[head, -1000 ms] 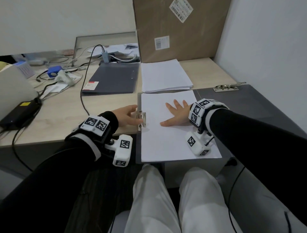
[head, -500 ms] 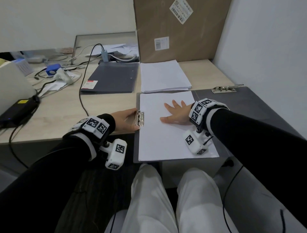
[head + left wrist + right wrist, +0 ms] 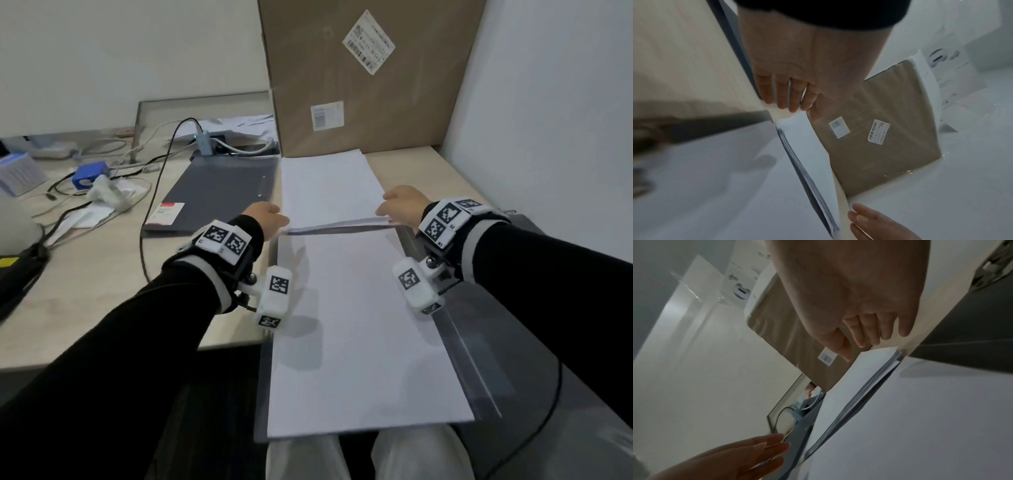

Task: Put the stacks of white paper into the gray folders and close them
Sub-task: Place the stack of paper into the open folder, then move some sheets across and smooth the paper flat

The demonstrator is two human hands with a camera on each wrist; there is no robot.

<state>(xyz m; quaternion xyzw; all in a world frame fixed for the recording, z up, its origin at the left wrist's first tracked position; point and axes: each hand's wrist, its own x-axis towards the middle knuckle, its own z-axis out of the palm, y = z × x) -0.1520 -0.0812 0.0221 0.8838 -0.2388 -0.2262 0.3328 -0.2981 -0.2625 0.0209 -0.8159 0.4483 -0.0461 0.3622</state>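
Observation:
An open gray folder [image 3: 513, 325] lies at the desk's front edge, and a white paper stack [image 3: 359, 325] fills its left half. Behind it a second white paper stack [image 3: 329, 185] lies on the desk. My left hand [image 3: 270, 214] is at that stack's near left corner and my right hand [image 3: 397, 205] at its near right corner. In the left wrist view my left hand [image 3: 789, 104] has almost straight fingers, tips touching the stack [image 3: 807, 146]. In the right wrist view my right hand [image 3: 863, 340] has its thumb and fingertips at the stack [image 3: 849, 386]. No closed pinch shows.
A closed gray folder [image 3: 219, 195] lies at the back left of the stack. A tall cardboard box [image 3: 359, 85] leans on the wall behind it. Cables [image 3: 154, 205], a blue object [image 3: 89, 174] and crumpled white material [image 3: 106, 195] crowd the left of the desk. A wall [image 3: 548, 120] bounds the right.
My left hand left the folder's clip and my right hand lifted off the filed paper. Both moved forward to the near corners of the second stack.

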